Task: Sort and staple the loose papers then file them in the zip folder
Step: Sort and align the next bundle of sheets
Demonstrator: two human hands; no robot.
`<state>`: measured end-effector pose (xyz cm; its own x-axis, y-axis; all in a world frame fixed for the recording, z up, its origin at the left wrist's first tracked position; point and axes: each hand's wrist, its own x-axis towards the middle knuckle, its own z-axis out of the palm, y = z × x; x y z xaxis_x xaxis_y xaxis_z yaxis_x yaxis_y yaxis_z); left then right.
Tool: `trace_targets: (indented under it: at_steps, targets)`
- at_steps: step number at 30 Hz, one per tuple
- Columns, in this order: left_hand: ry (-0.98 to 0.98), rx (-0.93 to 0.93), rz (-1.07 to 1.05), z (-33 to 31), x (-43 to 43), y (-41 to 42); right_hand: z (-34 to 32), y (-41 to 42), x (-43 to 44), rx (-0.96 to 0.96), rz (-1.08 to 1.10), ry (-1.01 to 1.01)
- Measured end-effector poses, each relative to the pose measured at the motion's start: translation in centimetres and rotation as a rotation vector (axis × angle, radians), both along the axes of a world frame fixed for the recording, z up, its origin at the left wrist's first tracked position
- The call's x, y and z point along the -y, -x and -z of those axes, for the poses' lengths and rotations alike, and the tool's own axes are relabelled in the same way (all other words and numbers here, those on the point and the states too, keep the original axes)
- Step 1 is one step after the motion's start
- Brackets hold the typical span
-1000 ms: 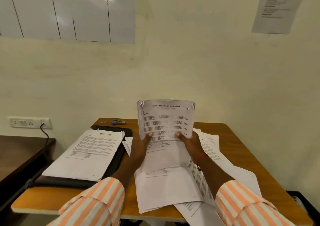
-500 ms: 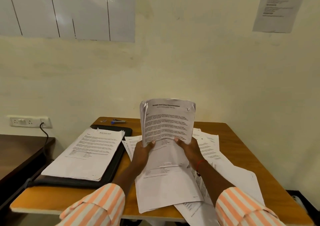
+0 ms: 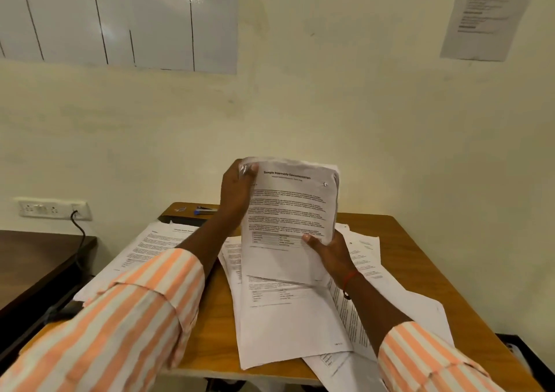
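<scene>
At the frame's centre, the top sheet [image 3: 289, 211] I hold up is headed "Sample Internship Documentation". Its smaller print is too blurred to read, like the wall notice [image 3: 488, 13] at upper right.

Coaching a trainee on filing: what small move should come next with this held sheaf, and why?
Probably square the sheaf: the left hand pinches its ruffled top-left corner, the right hand grips its bottom, and the stapler lies untouched on the table.

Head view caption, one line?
Left hand holds the sheaf by its top corner, right hand lower down, above loose papers.
</scene>
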<state>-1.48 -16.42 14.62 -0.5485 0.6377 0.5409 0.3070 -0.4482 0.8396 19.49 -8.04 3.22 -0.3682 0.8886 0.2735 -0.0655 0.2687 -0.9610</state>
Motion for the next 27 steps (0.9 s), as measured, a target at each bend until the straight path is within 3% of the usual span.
trace_targets:
  at_steps: [8, 14, 20, 27]
  targets:
    - [0.016, 0.024, -0.101, 2.7, -0.1, -0.5, -2.1, -0.7, 0.4, -0.06, 0.017, -0.102]
    - [0.0, -0.098, -0.104, 2.8, -0.1, -0.8, -7.3, -1.0, 0.6, -0.193, 0.047, -0.192]
    - [-0.002, -0.082, -0.032, 4.0, -0.1, -1.2, -7.5, -0.3, 0.7, -0.114, 0.066, -0.227]
    - [-0.042, -0.186, -0.163, 2.4, -0.2, -2.2, -9.3, 0.3, 0.4, -0.108, 0.17, -0.28]
